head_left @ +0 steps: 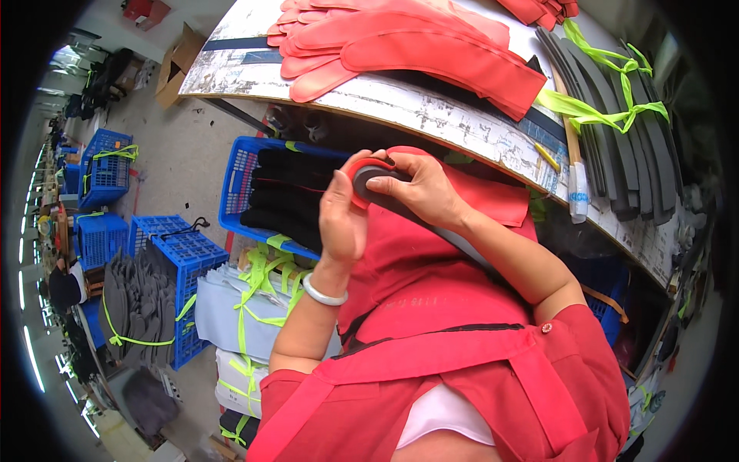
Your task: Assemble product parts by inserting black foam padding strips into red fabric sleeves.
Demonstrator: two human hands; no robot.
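Observation:
Both hands meet in front of my red apron, at the rounded end of a red fabric piece (489, 199) laid against a dark grey foam strip (466, 245). My left hand (344, 217) curls its fingers round the red outer edge of that end. From the other side my right hand (427, 187) grips it, thumb pressed on the grey strip and fingers behind the red piece. The red piece runs right toward the table edge, while the grey strip slants down across my apron. My right forearm hides part of the strip.
On the worn white table (454, 123) lies a stack of red curved pieces (416, 46). Bundled dark grey strips (616, 131) with a green tie, a wooden stick and a yellow pen (548, 156) are right. Blue crates (239, 185) and tied fabric bundles (239, 308) stand left.

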